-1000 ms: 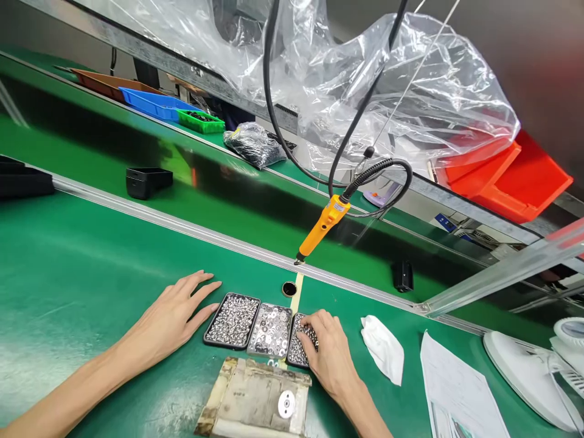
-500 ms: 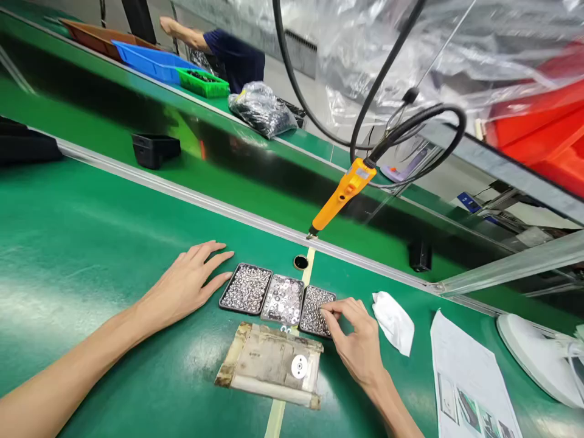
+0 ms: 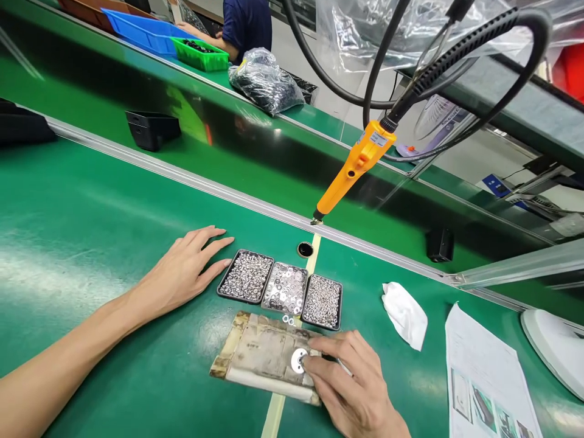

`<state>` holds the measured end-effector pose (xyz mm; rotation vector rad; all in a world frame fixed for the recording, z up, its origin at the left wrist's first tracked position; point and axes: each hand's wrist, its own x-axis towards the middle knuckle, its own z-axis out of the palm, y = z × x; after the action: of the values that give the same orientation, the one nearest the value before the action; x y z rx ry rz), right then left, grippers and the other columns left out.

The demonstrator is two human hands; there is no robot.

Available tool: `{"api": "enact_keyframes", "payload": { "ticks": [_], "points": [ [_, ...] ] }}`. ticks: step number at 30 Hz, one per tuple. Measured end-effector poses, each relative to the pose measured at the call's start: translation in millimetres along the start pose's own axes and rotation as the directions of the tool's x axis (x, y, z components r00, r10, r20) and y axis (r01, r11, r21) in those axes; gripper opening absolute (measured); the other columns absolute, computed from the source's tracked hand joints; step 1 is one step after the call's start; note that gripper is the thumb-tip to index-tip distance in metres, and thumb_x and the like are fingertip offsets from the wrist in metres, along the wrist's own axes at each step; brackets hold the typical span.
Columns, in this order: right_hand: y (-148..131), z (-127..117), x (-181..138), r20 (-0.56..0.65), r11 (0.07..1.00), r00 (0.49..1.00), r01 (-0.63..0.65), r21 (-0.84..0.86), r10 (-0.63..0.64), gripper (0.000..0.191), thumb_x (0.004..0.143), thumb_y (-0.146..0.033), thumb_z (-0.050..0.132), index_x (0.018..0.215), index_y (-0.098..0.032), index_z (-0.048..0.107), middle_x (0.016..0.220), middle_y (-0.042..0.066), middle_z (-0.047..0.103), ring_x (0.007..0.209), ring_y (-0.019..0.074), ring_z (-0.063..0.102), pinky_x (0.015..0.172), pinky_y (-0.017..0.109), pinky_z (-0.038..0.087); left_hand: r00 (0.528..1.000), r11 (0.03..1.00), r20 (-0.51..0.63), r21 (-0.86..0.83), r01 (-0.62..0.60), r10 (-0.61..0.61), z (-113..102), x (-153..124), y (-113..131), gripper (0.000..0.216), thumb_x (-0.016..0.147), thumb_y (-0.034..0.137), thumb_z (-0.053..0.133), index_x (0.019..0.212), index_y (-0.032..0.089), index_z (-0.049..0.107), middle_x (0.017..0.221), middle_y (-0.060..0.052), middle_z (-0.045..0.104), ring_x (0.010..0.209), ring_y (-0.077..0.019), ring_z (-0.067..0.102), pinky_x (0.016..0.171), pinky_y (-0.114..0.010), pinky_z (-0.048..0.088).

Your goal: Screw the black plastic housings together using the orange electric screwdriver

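The right hand (image 3: 351, 380) has moved. Half a second ago its fingers were picking in the tray of tiny metal bits on the right (image 3: 322, 301). Now it has come back toward the person and sits over the worn block (image 3: 264, 356) that lies in front of the trays. Its fingertips are pinched together at the round silver disc (image 3: 298, 360) on top of that block. They look closed on something very small, but the piece is too tiny to see, so I cannot tell what it is. My guess is that the hand took one little part from the tray and is now putting it on the disc.

The disc lies flat on the right part of the block, just where it was before. Two small rings (image 3: 287, 318) lie loose at the far edge of the block, next to the trays.

The left hand (image 3: 185, 274) has not moved. It lies flat and open on the green table (image 3: 91, 243), holding nothing, with its fingers just touching the left tray (image 3: 246, 275). The middle tray (image 3: 285, 287) holds flat shiny rings.

Farther out, an orange screwdriver (image 3: 351, 173) hangs on a black cable, its tip above the metal rail. A white cloth (image 3: 405, 313) and a printed sheet (image 3: 483, 371) lie to the right. Far back, another person in a dark shirt (image 3: 246, 24) works by a green bin (image 3: 201, 53).
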<state>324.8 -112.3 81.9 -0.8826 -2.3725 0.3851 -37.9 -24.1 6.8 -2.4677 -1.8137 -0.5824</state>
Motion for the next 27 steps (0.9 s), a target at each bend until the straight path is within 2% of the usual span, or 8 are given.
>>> {"api": "enact_keyframes", "payload": {
  "ticks": [6, 11, 13, 17, 22, 27],
  "points": [
    [-2, 0, -1, 0.072, 1.0, 0.997, -0.004, 0.018, 0.002, 0.031, 0.092, -0.005, 0.065, 0.121, -0.016, 0.066, 0.12, 0.011, 0.067, 0.097, 0.0229, 0.059, 0.077, 0.039, 0.048, 1.0, 1.0, 0.004, 0.002, -0.004, 0.004, 0, 0, 0, 0.058, 0.105, 0.06, 0.02, 0.141, 0.026, 0.049, 0.146, -0.009, 0.047, 0.138, -0.0319, 0.041, 0.102, -0.054, 0.046],
    [2, 7, -4, -0.034, 0.985, 0.999, -0.007, 0.172, 0.013, 0.043, 0.088, 0.005, 0.062, 0.127, -0.014, 0.063, 0.118, 0.012, 0.065, 0.102, 0.0221, 0.059, 0.081, 0.038, 0.051, 1.0, 1.0, 0.008, 0.012, -0.013, 0.013, 0, -1, 0, 0.06, 0.104, 0.059, 0.018, 0.142, 0.024, 0.05, 0.146, -0.011, 0.047, 0.139, -0.033, 0.04, 0.102, -0.055, 0.046],
    [3, 9, -6, -0.065, 0.983, 0.997, -0.015, 0.183, 0.028, 0.046, 0.087, 0.008, 0.061, 0.127, -0.014, 0.063, 0.117, 0.012, 0.064, 0.101, 0.0223, 0.059, 0.08, 0.038, 0.051, 1.0, 1.0, 0.005, 0.013, -0.016, 0.016, 0, -1, 0, 0.061, 0.104, 0.059, 0.018, 0.141, 0.024, 0.05, 0.146, -0.011, 0.048, 0.139, -0.0336, 0.04, 0.102, -0.055, 0.046],
    [2, 11, -7, -0.074, 0.987, 0.993, -0.082, 0.135, 0.093, 0.042, 0.088, 0.006, 0.06, 0.123, -0.017, 0.066, 0.119, 0.012, 0.06, 0.094, 0.0209, 0.056, 0.077, 0.038, 0.049, 1.0, 1.0, -0.005, 0.011, -0.019, 0.019, -1, -1, 1, 0.059, 0.105, 0.058, 0.019, 0.14, 0.023, 0.051, 0.146, -0.012, 0.048, 0.139, -0.0333, 0.04, 0.101, -0.055, 0.047],
    [-1, 10, -6, -0.01, 0.978, 0.985, -0.169, 0.119, 0.171, 0.031, 0.091, -0.001, 0.059, 0.115, -0.02, 0.067, 0.119, 0.011, 0.057, 0.088, 0.0195, 0.053, 0.075, 0.036, 0.048, 1.0, 1.0, 0.004, -0.017, -0.026, 0.026, -1, 0, 1, 0.057, 0.105, 0.056, 0.021, 0.141, 0.023, 0.051, 0.145, -0.013, 0.048, 0.139, -0.0354, 0.039, 0.101, -0.057, 0.046],
    [0, 14, -7, -0.025, 0.987, 0.989, -0.143, 0.073, 0.145, 0.025, 0.093, -0.006, 0.059, 0.11, -0.022, 0.067, 0.114, 0.01, 0.059, 0.087, 0.0199, 0.057, 0.076, 0.035, 0.051, 1.0, 0.994, -0.005, -0.105, 0.0, 0.0, 3, 0, 1, 0.053, 0.104, 0.053, 0.031, 0.141, 0.022, 0.052, 0.146, -0.014, 0.046, 0.14, -0.0384, 0.037, 0.106, -0.061, 0.04]
  ]
}}
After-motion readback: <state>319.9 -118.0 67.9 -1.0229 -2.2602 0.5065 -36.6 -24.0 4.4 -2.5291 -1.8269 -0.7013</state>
